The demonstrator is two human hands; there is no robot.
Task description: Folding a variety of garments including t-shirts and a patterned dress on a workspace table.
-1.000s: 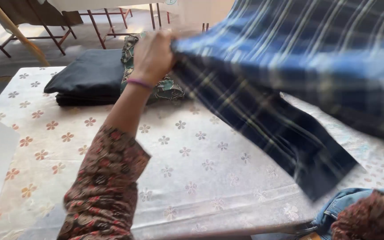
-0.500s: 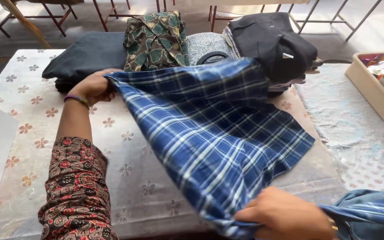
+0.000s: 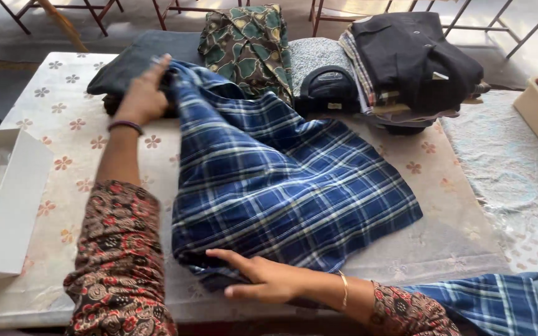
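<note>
Here, a blue plaid cloth [image 3: 281, 180] is spread across the middle of the counter [image 3: 70, 134], its far corner bunched and pinched in the grip of the left hand [image 3: 143, 96] near the far left edge, while the right hand [image 3: 259, 277] lies flat on the near hem with its fingers [image 3: 228, 256] spread and pressing down at the near edge. Along the far edge a row of folded clothes is stacked: a dark folded garment [image 3: 129, 62] just behind the left hand, a green patterned garment [image 3: 247, 43], a grey piece [image 3: 312, 56] and a taller pile topped by a black garment [image 3: 412, 53]. A white open box [image 3: 10, 199] sits at the left edge. The cloth could be dragged askew if the far corner is pulled while the near hem is held only by flat pressure (nothing is pinched there), and the dark folded garment, touching the left hand, could be knocked or rumpled by it.
</note>
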